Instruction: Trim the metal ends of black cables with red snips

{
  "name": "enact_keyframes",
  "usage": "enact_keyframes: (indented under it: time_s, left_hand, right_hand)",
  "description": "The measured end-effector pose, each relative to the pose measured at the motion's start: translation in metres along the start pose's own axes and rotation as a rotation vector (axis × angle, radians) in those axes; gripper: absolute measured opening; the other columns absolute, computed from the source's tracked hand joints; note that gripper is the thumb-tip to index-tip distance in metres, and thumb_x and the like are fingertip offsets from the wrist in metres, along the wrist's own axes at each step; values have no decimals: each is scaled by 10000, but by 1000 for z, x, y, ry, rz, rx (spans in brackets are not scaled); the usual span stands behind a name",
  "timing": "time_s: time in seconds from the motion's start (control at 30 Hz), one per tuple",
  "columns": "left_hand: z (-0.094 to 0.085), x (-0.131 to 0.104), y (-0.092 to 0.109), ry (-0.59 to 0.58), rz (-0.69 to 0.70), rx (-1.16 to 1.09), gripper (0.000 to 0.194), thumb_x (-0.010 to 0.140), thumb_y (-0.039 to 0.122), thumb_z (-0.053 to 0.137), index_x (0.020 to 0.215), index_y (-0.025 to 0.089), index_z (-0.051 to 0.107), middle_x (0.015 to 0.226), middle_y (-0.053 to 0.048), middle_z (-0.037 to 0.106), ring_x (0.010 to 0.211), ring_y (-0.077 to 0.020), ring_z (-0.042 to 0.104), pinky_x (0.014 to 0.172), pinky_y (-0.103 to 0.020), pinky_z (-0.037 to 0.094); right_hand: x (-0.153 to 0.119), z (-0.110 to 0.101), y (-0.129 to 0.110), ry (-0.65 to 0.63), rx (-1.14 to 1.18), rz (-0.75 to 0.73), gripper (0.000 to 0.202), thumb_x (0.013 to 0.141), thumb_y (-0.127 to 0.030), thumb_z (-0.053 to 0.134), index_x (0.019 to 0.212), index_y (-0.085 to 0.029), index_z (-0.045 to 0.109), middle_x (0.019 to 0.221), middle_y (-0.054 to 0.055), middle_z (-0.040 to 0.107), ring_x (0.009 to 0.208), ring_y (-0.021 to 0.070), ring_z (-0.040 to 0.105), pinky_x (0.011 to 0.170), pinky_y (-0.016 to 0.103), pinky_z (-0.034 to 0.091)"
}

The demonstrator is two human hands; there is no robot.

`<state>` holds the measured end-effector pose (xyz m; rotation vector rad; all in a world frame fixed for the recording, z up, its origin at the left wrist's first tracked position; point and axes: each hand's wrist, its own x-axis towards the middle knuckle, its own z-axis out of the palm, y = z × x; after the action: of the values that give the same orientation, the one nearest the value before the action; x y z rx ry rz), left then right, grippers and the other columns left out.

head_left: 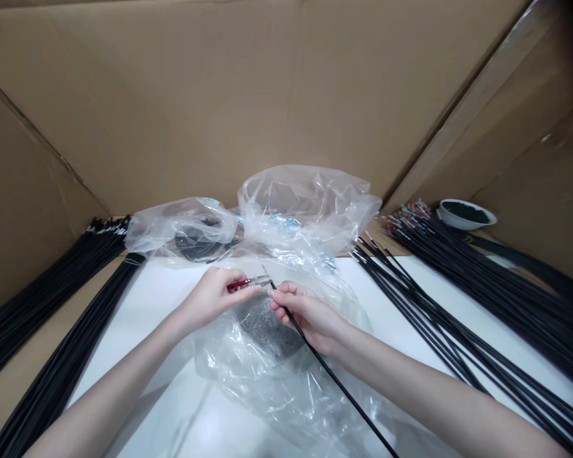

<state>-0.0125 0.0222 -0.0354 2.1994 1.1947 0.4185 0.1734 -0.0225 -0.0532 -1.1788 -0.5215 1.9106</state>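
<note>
My left hand (218, 292) is closed around a small red-handled cutting tool (237, 285), its metal end pointing right toward the cable tip. Between the fingers of my right hand (310, 312) is a black cable (332, 375), which runs down to the bottom edge. The cable's stripped, pale end (266, 273) sticks up past my right fingertips, beside the tool's metal end. Whether the blades touch it I cannot tell. Beneath both hands lies a clear plastic bag (286, 381) with a mass of dark grey bits (272, 327) in it.
Bundles of black cables lie at the left (52, 286) and right (496, 292), with loose cables (424, 312) nearer the middle. A white bowl (463, 222) with dark contents stands at the back right. More clear bags (305, 203) sit against the cardboard wall (267, 89).
</note>
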Motion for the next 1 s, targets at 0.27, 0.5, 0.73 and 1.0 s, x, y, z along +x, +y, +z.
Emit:
enact_keyframes:
  time_s: [0.27,0.5,0.73,1.0]
  left_hand:
    - [5,-1,2,-18,25,10,432,853,481,442,592,137,458,542,44,347,524,-75,291,502,-209,217]
    - [7,-1,2,-45,17,-78,449,855,482,436,566,141,411,546,46,292,520,-71,253,491,-216,191]
    - [3,0,3,-60,-11,-174,438,859,475,434,579,138,439,557,42,292,531,-74,257,493,-220,197]
    - [-2,-3,6,5,75,-16,403,843,469,467,619,135,493,549,44,367,520,-72,316,492,-204,224]
  right_hand:
    - [-3,3,-4,-73,106,75,243,617,-169,772,687,-140,541,565,-12,575,454,22,502,425,86,405]
    - [-6,3,-4,-111,129,89,242,614,-164,775,676,-145,541,567,-15,568,444,18,487,409,81,393]
    - [-4,2,-4,-93,86,55,288,595,-209,786,697,-152,522,564,-20,576,447,22,491,413,98,378]
    - [0,-3,4,-76,-29,-75,351,594,-270,778,737,-176,472,572,-23,607,452,54,523,426,151,368]
